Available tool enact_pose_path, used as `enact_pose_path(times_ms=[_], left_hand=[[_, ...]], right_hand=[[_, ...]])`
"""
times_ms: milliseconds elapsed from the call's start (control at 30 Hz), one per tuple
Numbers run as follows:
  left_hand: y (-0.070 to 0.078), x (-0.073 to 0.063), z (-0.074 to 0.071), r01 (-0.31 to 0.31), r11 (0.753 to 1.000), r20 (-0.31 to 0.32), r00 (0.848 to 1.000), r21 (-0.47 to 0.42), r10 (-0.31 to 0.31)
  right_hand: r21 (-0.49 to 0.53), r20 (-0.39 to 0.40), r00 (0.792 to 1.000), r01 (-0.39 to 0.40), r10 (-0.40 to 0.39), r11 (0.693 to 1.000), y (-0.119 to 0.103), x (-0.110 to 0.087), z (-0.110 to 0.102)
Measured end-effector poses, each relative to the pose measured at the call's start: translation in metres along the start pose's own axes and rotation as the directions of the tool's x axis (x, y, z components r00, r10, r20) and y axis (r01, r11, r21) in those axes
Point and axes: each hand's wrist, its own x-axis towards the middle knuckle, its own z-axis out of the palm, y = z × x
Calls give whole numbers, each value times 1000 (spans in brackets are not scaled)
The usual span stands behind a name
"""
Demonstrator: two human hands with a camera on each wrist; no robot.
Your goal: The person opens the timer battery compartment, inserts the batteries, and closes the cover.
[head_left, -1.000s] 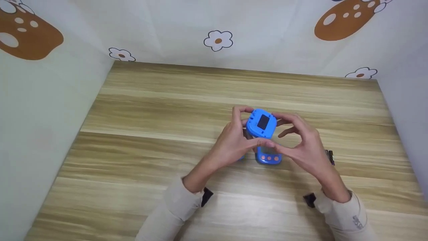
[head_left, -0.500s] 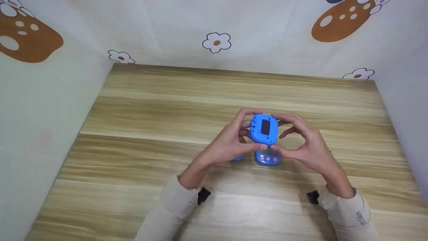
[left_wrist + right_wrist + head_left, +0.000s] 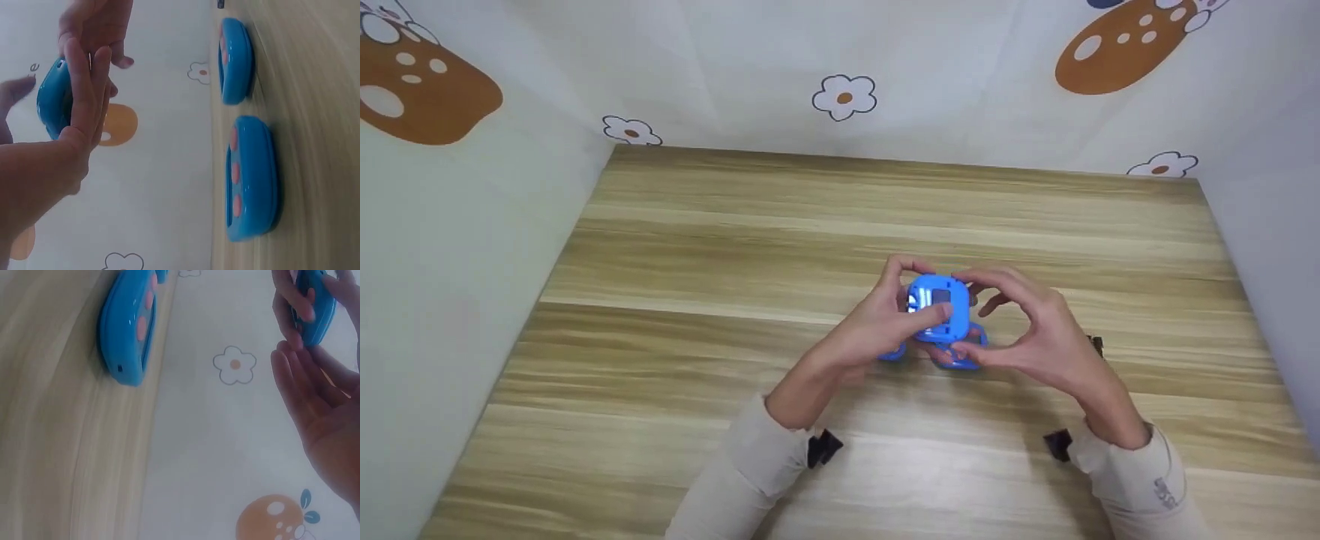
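1. Lowered a little toward the person since half a second ago, the held blue device [image 3: 958,309] now has the left thumb lying across its face; earlier that thumb was at its near edge.
2. Raised clear of the table [image 3: 720,255], this device shows a dark panel, partly covered by the thumb, and a bright glint beside it.
3. Left hand [image 3: 877,326]: it grips the device, bent fingers at the far edge and thumb pressed on the face.
4. Right hand [image 3: 1054,334]: thumb and index finger, set wide apart, pinch the device at its right side, one at the near corner and one at the far corner.
5. Beneath the hands, a left unit [image 3: 257,180] and a right unit [image 3: 239,62], both blue with pink buttons, rest near each other on the table.
6. Just beyond the right wrist lies a small dark object [image 3: 1096,345], too small to identify.
7. Behind stands a pale wall [image 3: 750,75] printed with flowers.
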Motion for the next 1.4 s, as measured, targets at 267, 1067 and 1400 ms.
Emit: enact_pose_path(times_ms=[267,1067,1400], left_hand=[[-6,2,8,-9,995,-79,997,-104,1],[-10,5,15,10,983,-104,994,-183,-30],[0,-2,2,8,990,98,995,-142,6]], right_hand=[[2,-6,999,39,-39,999,-1,0,6],[3,38,999,34,-34,999,-4,2,-7],[91,30,995,-99,97,991,0,-4,-13]])
